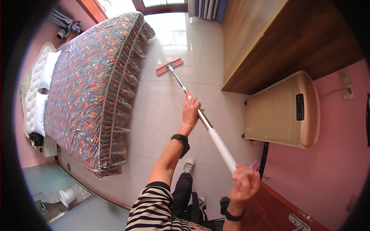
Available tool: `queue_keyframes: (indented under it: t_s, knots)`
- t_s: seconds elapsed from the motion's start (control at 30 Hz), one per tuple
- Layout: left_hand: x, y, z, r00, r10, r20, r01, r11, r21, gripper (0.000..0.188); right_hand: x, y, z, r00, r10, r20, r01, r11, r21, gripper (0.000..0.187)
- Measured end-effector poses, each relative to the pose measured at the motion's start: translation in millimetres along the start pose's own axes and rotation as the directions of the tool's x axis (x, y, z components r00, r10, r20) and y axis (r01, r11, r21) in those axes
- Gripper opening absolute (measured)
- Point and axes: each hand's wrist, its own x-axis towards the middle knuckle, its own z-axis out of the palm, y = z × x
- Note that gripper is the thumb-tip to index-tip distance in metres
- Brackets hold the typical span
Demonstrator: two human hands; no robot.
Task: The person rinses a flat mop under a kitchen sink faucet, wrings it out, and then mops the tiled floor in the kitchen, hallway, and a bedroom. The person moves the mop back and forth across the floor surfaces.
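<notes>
A flat mop (222, 150) with a white and silver pole slants from lower right to upper left ahead of me. Its red and grey head (169, 66) rests on the pale tiled floor beside the bed. My left hand (190, 112) is closed round the pole's middle, just behind a red collar. Closer to my body, my right hand (245, 183) grips the upper end of the white handle; it is slightly blurred, and the handle's tip is hidden inside it. Both wrists wear dark bands.
A bed (88, 92) with a flowered, ruffled cover fills the left side. A brown wooden cabinet (262, 34) and a beige appliance (281, 111) on casters stand to the right. Curtains (208, 8) hang at the far end. A reddish door (266, 210) is at lower right.
</notes>
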Motion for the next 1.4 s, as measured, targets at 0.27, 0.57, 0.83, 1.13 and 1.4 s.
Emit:
queue_keyframes:
  t_s: [0.27,0.57,0.83,1.13,1.4]
  knots:
    - [-103.4,166.8,-46.3,0.991,0.124,0.049,-0.096,0.918,-0.384,0.033,-18.5,-174.2,-110.3,0.993,-0.118,-0.017,0.115,0.986,-0.121,0.046]
    - [-197.8,197.9,-111.9,0.997,0.072,0.012,-0.059,0.897,-0.439,0.022,-4.5,-251.3,-124.2,0.980,-0.159,0.118,0.157,0.987,0.026,0.041]
    - [-278.8,156.2,-194.4,0.996,-0.083,-0.014,0.074,0.943,-0.325,0.023,-36.8,-262.3,-43.3,0.788,-0.284,0.546,0.202,0.957,0.206,0.032]
    - [-404.6,19.0,-318.9,0.922,-0.363,-0.133,0.331,0.919,-0.213,0.021,-161.0,-235.4,131.5,0.489,-0.028,0.872,-0.432,0.861,0.269,0.031]
    - [-511.0,-97.8,-469.3,0.825,-0.468,-0.317,0.421,0.883,-0.208,0.023,-330.1,-252.0,284.9,0.139,-0.243,0.960,-0.417,0.865,0.280,0.032]
